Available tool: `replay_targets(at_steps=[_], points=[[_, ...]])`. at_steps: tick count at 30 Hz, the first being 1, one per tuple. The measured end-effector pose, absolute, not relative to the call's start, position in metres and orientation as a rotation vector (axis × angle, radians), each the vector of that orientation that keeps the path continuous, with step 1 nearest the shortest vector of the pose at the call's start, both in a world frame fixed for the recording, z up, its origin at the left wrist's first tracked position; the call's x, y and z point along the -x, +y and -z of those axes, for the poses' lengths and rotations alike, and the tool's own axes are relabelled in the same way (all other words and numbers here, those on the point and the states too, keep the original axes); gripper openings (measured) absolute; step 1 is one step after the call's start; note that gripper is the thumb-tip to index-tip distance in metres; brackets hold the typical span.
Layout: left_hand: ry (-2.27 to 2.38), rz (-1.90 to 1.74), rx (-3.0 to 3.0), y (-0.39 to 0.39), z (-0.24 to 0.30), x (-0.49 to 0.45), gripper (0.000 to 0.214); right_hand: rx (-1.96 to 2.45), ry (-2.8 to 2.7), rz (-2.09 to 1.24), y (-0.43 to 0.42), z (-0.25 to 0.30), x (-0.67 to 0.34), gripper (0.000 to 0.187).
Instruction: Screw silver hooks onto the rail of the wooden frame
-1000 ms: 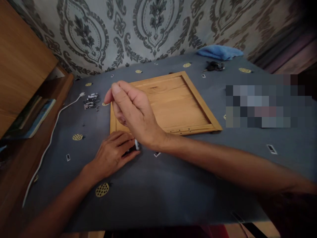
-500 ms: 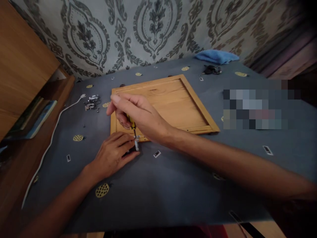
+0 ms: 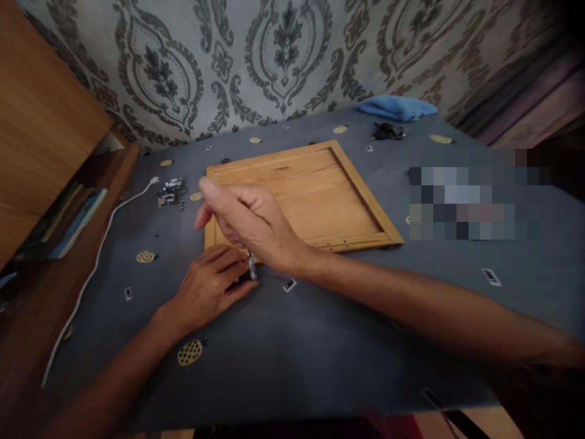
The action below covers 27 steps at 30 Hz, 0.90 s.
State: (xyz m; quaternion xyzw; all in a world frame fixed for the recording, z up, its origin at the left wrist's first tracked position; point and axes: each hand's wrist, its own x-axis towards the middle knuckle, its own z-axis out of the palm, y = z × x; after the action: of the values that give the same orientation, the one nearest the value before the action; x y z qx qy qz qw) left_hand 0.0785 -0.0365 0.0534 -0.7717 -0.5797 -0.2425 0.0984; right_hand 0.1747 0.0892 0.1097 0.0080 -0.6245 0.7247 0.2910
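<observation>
My right hand (image 3: 256, 222) is closed round a screwdriver (image 3: 249, 252). Its handle is hidden behind the fingers, and only a bit of the shaft shows, pointing down at a metal hinge (image 3: 252, 267). That hinge lies at the near edge of a wooden cabinet door (image 3: 320, 183), towards its left corner. With fingers and thumb, my left hand (image 3: 214, 277) holds the hinge against the door's edge. The door lies flat on the table, its recessed panel facing up. Small dark holes show along its near rail.
More metal hinges and small screws (image 3: 171, 192) lie left of the door. A white cable (image 3: 98, 250) runs along the left side, by a wooden shelf with books (image 3: 85, 219). Behind, right, are a blue cloth (image 3: 397, 108) and a black object (image 3: 387, 131). A blurred patch covers the far right.
My right hand has rolled over the screwdriver, so its yellow and black handle, visible before, is now covered. My left hand stays on the hinge. The view has shifted slightly.
</observation>
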Motion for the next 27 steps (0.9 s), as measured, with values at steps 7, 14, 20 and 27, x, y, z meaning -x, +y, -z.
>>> replay_targets(at_steps=[7, 14, 20, 27], points=[[-1.7, 0.742, 2.297, -0.037, -0.052, -0.078, 0.015, 0.0, -1.459, -1.943, 0.094, -0.12, -0.18, 0.059], [-1.692, 0.73, 2.298, -0.037, -0.053, -0.078, 0.016, -0.015, -1.433, -1.994, 0.095, -0.11, -0.176, 0.063], [-1.68, 0.728, 2.288, -0.036, -0.053, -0.079, 0.018, -0.012, -1.447, -1.971, 0.093, -0.108, -0.175, 0.064], [-1.68, 0.724, 2.261, -0.037, -0.052, -0.079, 0.019, -0.012, -1.495, -1.943, 0.092, -0.104, -0.175, 0.063]])
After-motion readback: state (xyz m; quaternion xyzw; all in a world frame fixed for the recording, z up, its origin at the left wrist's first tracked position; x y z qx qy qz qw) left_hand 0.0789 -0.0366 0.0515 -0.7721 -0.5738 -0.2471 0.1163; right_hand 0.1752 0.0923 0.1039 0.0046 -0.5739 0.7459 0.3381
